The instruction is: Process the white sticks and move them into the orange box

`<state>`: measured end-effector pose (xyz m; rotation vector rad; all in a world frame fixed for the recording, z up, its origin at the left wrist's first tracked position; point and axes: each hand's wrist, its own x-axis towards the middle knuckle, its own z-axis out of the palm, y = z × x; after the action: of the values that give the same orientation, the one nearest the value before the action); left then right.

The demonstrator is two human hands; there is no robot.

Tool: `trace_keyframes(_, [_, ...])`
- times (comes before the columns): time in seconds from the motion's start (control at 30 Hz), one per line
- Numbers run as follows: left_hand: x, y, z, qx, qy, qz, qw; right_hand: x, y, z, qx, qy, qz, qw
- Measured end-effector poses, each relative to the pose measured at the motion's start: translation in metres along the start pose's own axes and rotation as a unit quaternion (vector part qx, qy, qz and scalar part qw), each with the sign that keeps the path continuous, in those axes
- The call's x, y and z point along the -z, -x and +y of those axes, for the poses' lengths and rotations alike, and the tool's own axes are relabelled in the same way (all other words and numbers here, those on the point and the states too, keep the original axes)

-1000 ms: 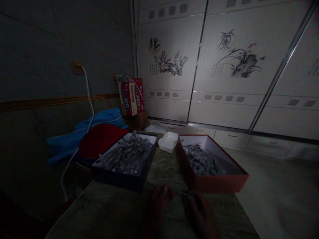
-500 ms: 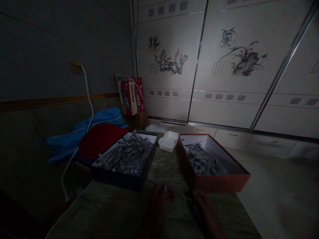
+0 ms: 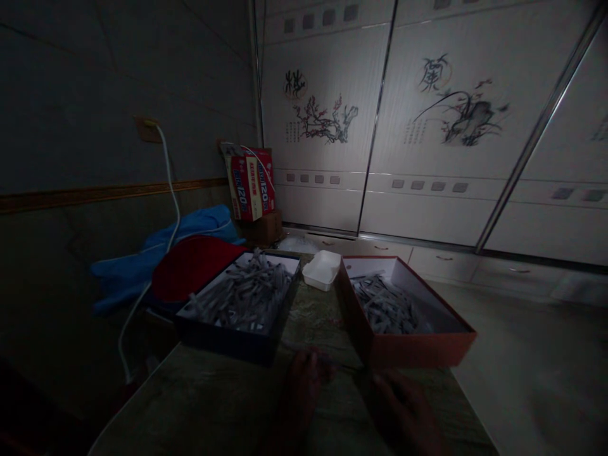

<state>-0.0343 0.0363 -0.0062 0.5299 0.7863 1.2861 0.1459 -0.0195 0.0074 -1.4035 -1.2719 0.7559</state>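
My left hand (image 3: pixel 304 377) is closed above the stone-patterned table (image 3: pixel 228 405), with thumb and fingers pinched on a thin pale strip (image 3: pixel 291 345). The strip's far end sticks out toward the dark blue box (image 3: pixel 223 337), which is heaped with similar grey-white strips (image 3: pixel 247 291). A thin dark line (image 3: pixel 351 368) runs between the two hands; its kind is too dim to tell. My right hand (image 3: pixel 403 402) has its fingers curled together just in front of the orange-brown box (image 3: pixel 418 348). What its fingertips hold is lost in shadow. More strips (image 3: pixel 387 307) lie inside that box.
Between the boxes, toward the back, stands a small white tray (image 3: pixel 323 270). A red rounded item (image 3: pixel 192 269) and a blue bag (image 3: pixel 190 228) lie at the left, where a white cable (image 3: pixel 171 190) hangs. Red printed cartons (image 3: pixel 251 187) stand near the sliding wardrobe doors (image 3: pixel 323 202).
My right hand has shifted slightly right and toward me, away from the left hand. A dark line now shows between them where a paler one was. The left hand has barely moved.
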Motion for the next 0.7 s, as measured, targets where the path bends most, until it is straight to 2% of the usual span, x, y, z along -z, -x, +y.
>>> trace_keyframes(0.1, [0.0,0.0,0.002,0.014,0.015,-0.001,1.0,0.028,-0.001,-0.013,-0.023,0.013,-0.044,0.999])
trace_keyframes(0.17, [0.001,-0.001,0.001,0.023,0.035,-0.002,0.999,0.049,-0.003,-0.026,-0.025,0.023,-0.049,0.998])
trace_keyframes(0.27, [0.002,-0.005,-0.004,0.024,0.025,-0.009,0.999,0.075,-0.017,-0.047,-0.006,0.063,-0.008,0.998])
trace_keyframes(0.33, [0.002,-0.008,-0.008,0.018,-0.004,-0.011,1.0,0.085,-0.035,-0.055,0.036,0.136,0.06,0.988])
trace_keyframes(0.4, [0.003,-0.01,-0.012,0.009,-0.023,-0.01,1.0,0.086,-0.058,-0.055,0.092,0.246,0.124,0.957])
trace_keyframes(0.43, [0.003,-0.011,-0.014,0.004,-0.032,-0.009,0.999,0.083,-0.071,-0.053,0.112,0.297,0.136,0.938])
trace_keyframes(0.5, [0.004,-0.01,-0.016,-0.004,-0.066,-0.012,0.998,0.073,-0.094,-0.047,0.126,0.366,0.132,0.912])
trace_keyframes(0.6, [0.004,-0.007,-0.017,-0.006,-0.12,-0.036,0.992,0.056,-0.117,-0.038,0.12,0.409,0.112,0.898])
trace_keyframes(0.7, [0.003,-0.002,-0.017,-0.001,-0.14,-0.077,0.987,0.046,-0.127,-0.03,0.132,0.428,0.103,0.888])
